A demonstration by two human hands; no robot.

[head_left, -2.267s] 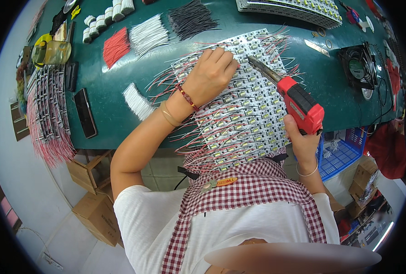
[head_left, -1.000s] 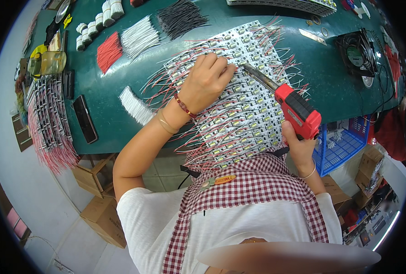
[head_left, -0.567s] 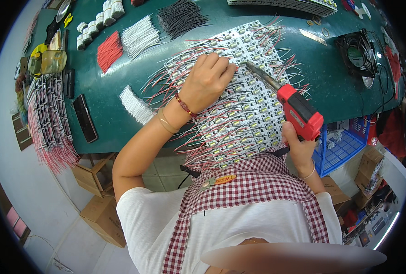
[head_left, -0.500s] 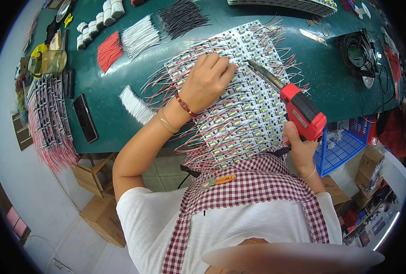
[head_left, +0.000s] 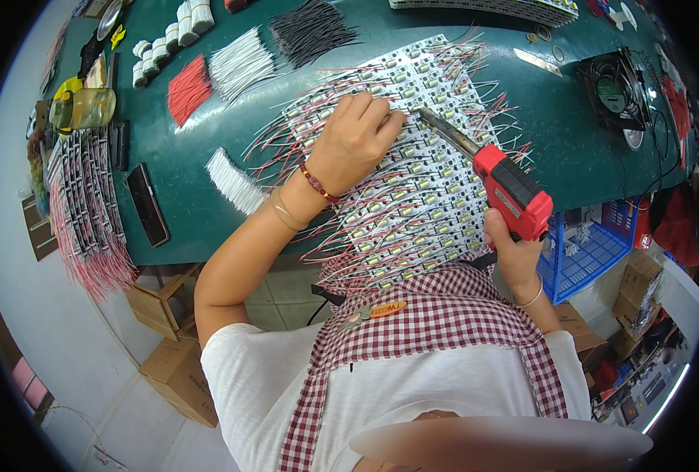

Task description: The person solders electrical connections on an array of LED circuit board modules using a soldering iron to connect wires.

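A large sheet of white circuit boards [head_left: 453, 182] lies at the table's front edge, bristling with thin red and white wires along both sides. My left hand [head_left: 355, 140] rests over its upper left part, fingers pinched together; what they hold, if anything, is hidden. The right hand [head_left: 518, 256] grips a red and black soldering gun [head_left: 514, 193] by its handle. Its dark metal tip points up and left to the boards, just right of my left fingertips. Whether the tip touches a board I cannot tell.
Beyond the boards lie piles of red wires [head_left: 189, 90], white wires [head_left: 241, 64] and black wires [head_left: 311, 33]. A short white bundle [head_left: 235, 181] and a phone [head_left: 147, 204] are at left. A fan [head_left: 613, 90] stands at right, above a blue crate [head_left: 589, 256].
The soldering gun and my right hand have shifted slightly left, bringing the tip nearer my left fingers. The left hand has barely moved.
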